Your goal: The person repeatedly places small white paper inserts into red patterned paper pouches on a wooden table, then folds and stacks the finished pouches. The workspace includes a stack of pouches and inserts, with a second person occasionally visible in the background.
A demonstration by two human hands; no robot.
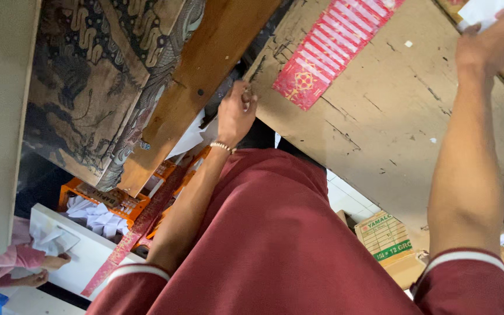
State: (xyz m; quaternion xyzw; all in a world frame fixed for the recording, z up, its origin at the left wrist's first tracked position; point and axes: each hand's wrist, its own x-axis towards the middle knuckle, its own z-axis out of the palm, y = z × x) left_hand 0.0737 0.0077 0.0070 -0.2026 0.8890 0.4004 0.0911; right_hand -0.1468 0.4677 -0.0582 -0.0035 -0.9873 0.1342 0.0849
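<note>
I see my left hand [235, 114] at centre frame, fingers pinched on a small object I cannot make out, right at the edge of the worn desk [380, 116]. My right hand [491, 41], upper right, grips a white paper [485, 11]. Stretched that far, I judge the paper could tear or slip out. The red patterned strip [333, 46] lies loose between the two hands and could be swept off. A wooden plank [199, 87] hems in the left hand; open desk lies lower right.
</note>
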